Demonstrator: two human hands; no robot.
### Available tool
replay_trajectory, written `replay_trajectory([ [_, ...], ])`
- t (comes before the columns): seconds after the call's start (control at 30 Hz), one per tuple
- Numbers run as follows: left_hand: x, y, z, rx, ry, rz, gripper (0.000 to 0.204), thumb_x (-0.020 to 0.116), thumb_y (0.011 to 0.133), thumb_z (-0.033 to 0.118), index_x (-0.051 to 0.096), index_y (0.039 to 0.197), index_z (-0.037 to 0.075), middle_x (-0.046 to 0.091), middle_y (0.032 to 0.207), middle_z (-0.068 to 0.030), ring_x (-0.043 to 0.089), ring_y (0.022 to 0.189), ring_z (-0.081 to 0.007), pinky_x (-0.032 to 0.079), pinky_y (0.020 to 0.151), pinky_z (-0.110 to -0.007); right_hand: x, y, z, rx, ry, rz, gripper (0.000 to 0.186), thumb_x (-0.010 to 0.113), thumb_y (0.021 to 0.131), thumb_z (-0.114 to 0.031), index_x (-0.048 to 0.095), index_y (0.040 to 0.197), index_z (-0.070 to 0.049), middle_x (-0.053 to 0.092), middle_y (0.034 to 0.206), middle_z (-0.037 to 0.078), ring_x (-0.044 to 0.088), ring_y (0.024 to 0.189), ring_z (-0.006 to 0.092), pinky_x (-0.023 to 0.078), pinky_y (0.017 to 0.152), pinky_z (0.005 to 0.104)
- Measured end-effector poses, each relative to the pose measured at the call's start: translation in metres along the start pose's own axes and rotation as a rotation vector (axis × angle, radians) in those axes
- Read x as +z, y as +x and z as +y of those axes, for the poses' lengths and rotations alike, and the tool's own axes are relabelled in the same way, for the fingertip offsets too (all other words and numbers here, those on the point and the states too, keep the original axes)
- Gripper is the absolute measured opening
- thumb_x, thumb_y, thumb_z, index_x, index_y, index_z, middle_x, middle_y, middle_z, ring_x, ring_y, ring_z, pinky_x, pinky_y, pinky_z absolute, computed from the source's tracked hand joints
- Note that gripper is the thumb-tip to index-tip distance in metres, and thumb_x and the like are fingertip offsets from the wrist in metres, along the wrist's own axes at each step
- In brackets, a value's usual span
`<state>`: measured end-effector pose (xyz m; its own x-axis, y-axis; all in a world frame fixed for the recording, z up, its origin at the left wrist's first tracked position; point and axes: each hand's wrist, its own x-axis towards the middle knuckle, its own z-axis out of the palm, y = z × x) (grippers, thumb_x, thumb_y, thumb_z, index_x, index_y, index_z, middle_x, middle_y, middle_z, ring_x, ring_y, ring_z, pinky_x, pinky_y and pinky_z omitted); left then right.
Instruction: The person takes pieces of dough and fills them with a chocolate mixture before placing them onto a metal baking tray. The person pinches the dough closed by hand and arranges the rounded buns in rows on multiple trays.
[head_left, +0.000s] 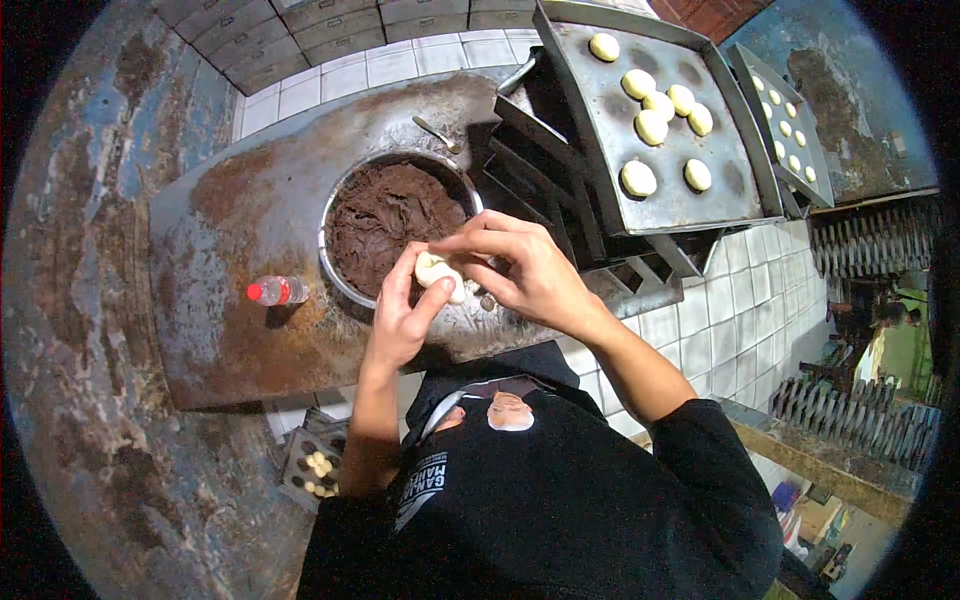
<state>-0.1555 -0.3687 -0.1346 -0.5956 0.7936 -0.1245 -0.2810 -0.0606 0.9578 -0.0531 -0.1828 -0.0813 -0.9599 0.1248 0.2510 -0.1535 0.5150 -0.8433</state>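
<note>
A pale piece of dough (437, 277) sits in my left hand (398, 325), whose fingers and thumb wrap round it. My right hand (535, 270) bends over the same piece, its fingertips pinched at the upper edge of the dough. Both hands are above the near right rim of a wide metal bowl (326, 245), which is filled with a thick dark brown paste (395, 215). A few small crumbs lie on the table just under the right hand.
A clear bottle with a red cap (278, 291) stands left of the bowl; a spoon (436, 133) lies behind it. At the right, a metal tray (610, 170) holding several dough balls (651, 127) rests on stacked trays. Another tray (765, 120) of balls is farther right.
</note>
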Motion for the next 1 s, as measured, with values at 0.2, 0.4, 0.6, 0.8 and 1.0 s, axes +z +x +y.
replay_trajectory([
  [0.2, 0.008, -0.001, 0.000, -0.024, -0.227, 0.026, 0.033, 0.064, 0.097, 0.019, 0.059, 0.124, 0.000, 0.066, 0.104, -0.0035, 0.062, 0.095, -0.0092, 0.052, 0.082, -0.026, -0.004, 0.003, -0.024, -0.058, -0.150, 0.047, 0.069, 0.085, 0.085, -0.035, 0.062, 0.143, -0.007, 0.062, 0.122, 0.018, 0.070, 0.094, 0.0361, 0.059, 0.085, 0.0423],
  [0.4, 0.017, 0.006, 0.031, -0.182, -0.400, 0.083, 0.038, 0.061, 0.102, 0.023, 0.049, 0.135, 0.009, 0.059, 0.082, 0.0007, 0.045, 0.055, 0.0006, 0.028, 0.042, -0.015, 0.005, -0.004, -0.002, -0.007, -0.031, 0.166, 0.037, 0.079, 0.093, -0.023, 0.075, 0.122, 0.000, 0.068, 0.100, 0.012, 0.068, 0.086, 0.0236, 0.056, 0.079, 0.0359],
  [0.6, 0.047, 0.024, 0.047, 0.228, -0.019, 0.190, 0.038, 0.076, 0.093, 0.010, 0.056, 0.125, 0.006, 0.066, 0.091, -0.0036, 0.055, 0.070, -0.0043, 0.046, 0.063, -0.020, 0.009, -0.020, 0.006, 0.435, 0.966, 0.202, 0.032, 0.077, 0.097, -0.017, 0.070, 0.126, -0.007, 0.071, 0.114, 0.004, 0.070, 0.100, 0.0129, 0.061, 0.070, 0.0281],
  [0.8, 0.140, 0.046, 0.078, 0.428, -0.159, -0.095, 0.033, 0.070, 0.081, 0.002, 0.054, 0.110, 0.003, 0.062, 0.090, -0.0050, 0.065, 0.091, -0.0154, 0.051, 0.105, -0.041, 0.000, -0.043, 0.007, 0.084, 1.055, 0.534, 0.049, 0.083, 0.091, -0.016, 0.061, 0.133, -0.003, 0.067, 0.127, 0.007, 0.067, 0.107, 0.0138, 0.056, 0.085, 0.0304],
  [1.0, 0.226, 0.076, 0.068, 0.640, -0.136, -0.096, 0.051, 0.073, 0.081, -0.003, 0.043, 0.121, 0.003, 0.065, 0.092, -0.0039, 0.069, 0.095, -0.0159, 0.046, 0.111, -0.046, -0.099, -0.082, 0.023, 0.037, 0.817, 0.519, 0.040, 0.084, 0.089, -0.011, 0.068, 0.124, 0.001, 0.068, 0.118, 0.005, 0.059, 0.112, 0.0126, 0.048, 0.100, 0.0324],
])
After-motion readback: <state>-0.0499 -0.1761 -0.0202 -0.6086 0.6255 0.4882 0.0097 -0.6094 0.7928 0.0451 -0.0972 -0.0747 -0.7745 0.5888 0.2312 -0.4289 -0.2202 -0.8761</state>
